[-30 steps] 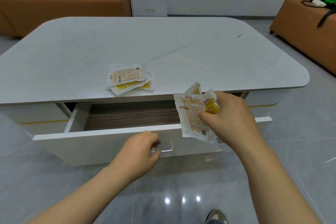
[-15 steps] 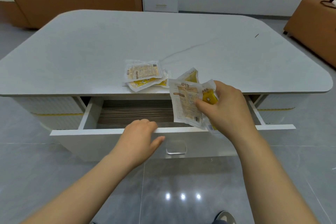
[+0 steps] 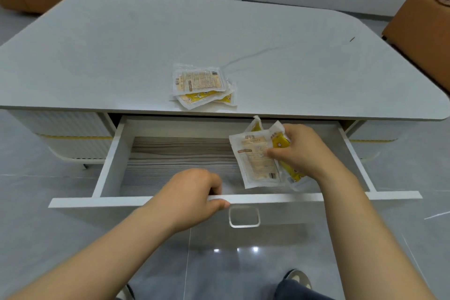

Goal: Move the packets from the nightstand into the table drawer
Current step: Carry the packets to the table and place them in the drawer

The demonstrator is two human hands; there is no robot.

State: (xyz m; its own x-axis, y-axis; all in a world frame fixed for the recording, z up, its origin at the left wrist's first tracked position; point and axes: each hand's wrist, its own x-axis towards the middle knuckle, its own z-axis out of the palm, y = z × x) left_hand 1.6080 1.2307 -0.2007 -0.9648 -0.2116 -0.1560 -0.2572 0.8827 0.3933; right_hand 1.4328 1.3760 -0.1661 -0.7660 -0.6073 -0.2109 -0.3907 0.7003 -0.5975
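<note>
The drawer (image 3: 114,153) stands wide open, its wood-grain floor showing across the left and middle. The left hand (image 3: 194,192) curls over its front panel's top edge. A stack of packets (image 3: 202,85) lies by the table (image 3: 97,44) top's near edge. Further right, the right hand (image 3: 304,151) pinches a bunch of packets (image 3: 258,161) just above the drawer's right end.

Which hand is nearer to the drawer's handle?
Left. The left hand grips the drawer by its front edge, just up-left of the handle; the right hand holds packets farther back, over its right side.
</note>
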